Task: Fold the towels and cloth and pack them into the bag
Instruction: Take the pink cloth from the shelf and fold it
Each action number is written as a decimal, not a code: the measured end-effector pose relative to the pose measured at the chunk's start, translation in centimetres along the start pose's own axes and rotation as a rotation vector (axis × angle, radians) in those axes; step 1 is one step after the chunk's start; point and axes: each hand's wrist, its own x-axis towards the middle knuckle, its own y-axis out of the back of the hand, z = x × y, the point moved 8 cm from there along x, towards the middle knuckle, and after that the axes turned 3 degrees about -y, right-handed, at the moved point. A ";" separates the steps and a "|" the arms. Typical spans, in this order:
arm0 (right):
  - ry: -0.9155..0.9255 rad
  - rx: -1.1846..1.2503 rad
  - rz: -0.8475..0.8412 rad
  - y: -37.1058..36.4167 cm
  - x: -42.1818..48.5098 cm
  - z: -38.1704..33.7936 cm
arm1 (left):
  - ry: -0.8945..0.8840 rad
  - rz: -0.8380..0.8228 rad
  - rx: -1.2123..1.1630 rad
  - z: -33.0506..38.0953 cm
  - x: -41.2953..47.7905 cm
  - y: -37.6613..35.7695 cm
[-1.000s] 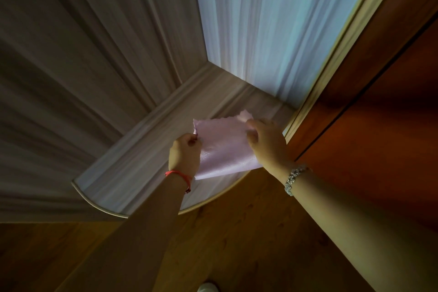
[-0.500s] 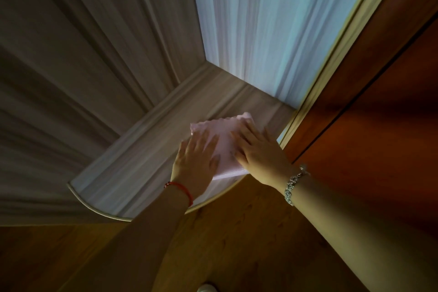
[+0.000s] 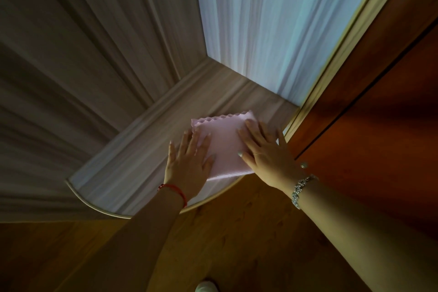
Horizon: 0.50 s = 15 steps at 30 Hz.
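Pressing small pink zigzag-edged cloth (image 3: 224, 143) onto rounded pale wooden shelf (image 3: 132, 163): left hand (image 3: 189, 163), right hand (image 3: 263, 152), fingers straight, probably flattening the fold.

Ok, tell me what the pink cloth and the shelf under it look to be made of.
The pink cloth: thin soft fabric, likely microfibre; slight sheen, zigzag-cut edge, lies flat. The shelf: seemingly wood-grain laminate or veneer; pale streaked grain, smooth, lighter edge band.

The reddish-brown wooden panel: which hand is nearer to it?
Right. The right hand lies flat on the pink cloth, just beside the panel. The left hand lies on the cloth's other side, farther from the panel.
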 end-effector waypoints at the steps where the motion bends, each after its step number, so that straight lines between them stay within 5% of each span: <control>1: -0.028 0.030 -0.003 0.0 0.1 0.2 | 0.008 -0.001 -0.016 0.0 0.0 0.1; 8: -0.211 0.106 0.357 3.5 -0.6 1.1 | 0.470 0.319 -0.506 -3.0 -1.4 2.7; 15: -0.385 0.151 0.279 3.7 -0.7 1.4 | 0.600 0.243 -0.666 -3.4 -0.7 1.5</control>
